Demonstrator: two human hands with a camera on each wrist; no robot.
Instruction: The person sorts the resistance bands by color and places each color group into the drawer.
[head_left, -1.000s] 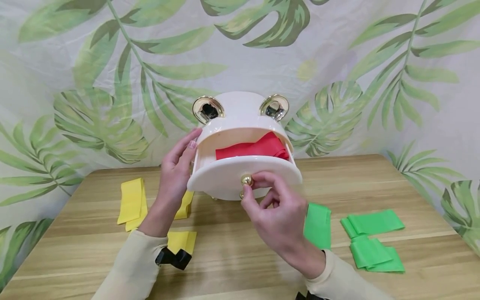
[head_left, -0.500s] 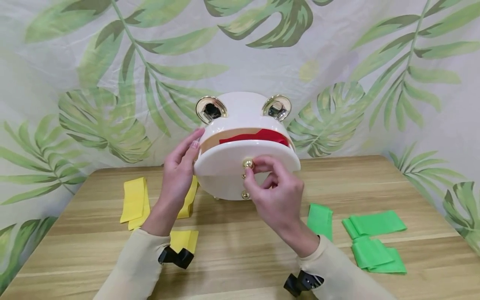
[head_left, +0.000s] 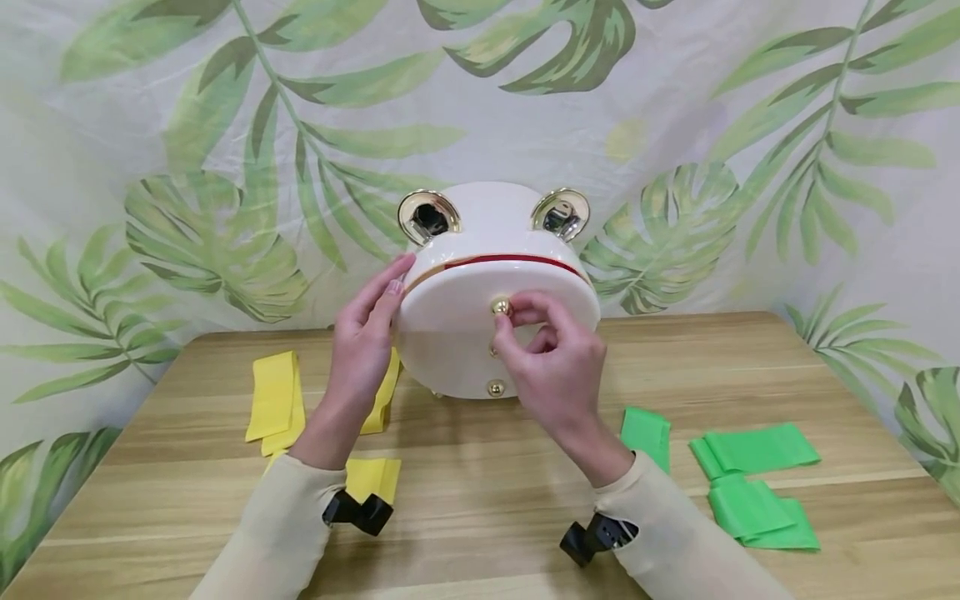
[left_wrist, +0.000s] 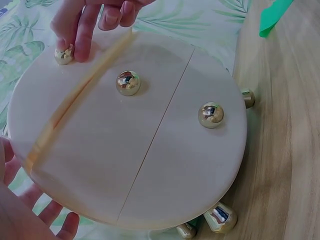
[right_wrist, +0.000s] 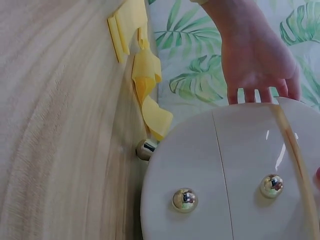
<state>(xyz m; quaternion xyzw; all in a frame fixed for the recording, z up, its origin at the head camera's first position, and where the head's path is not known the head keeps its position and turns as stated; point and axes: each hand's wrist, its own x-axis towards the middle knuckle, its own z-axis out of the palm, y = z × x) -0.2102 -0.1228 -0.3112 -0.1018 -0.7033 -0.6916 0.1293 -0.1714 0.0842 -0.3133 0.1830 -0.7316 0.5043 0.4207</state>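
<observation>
A white frog-shaped drawer box (head_left: 483, 217) with gold-rimmed eyes stands at the middle of the table. Its top drawer (head_left: 442, 312) is pushed nearly in, leaving a thin gap under the upper shell. Through that slit a red strip (head_left: 517, 259) shows; the rest of it is hidden. My right hand (head_left: 558, 358) pinches the gold knob (head_left: 500, 307) of this drawer between thumb and fingers. Against the box's left side rests my left hand (head_left: 363, 333), its thumb near the front edge. In the right wrist view, the left hand's fingers (right_wrist: 250, 95) reach straight behind the rim.
Folded yellow strips (head_left: 273, 396) lie on the wooden table (head_left: 480, 517) at left, partly behind the left arm. Folded green strips (head_left: 757, 450) lie at right. A leaf-patterned cloth (head_left: 360, 83) hangs behind the table. Lower gold knobs (left_wrist: 211, 115) stick out from the box front.
The top drawer has slid inward, pushed by my right hand on its knob, and the opening has narrowed to a slit. The red strip is now mostly covered. My left hand stays at the box's side.
</observation>
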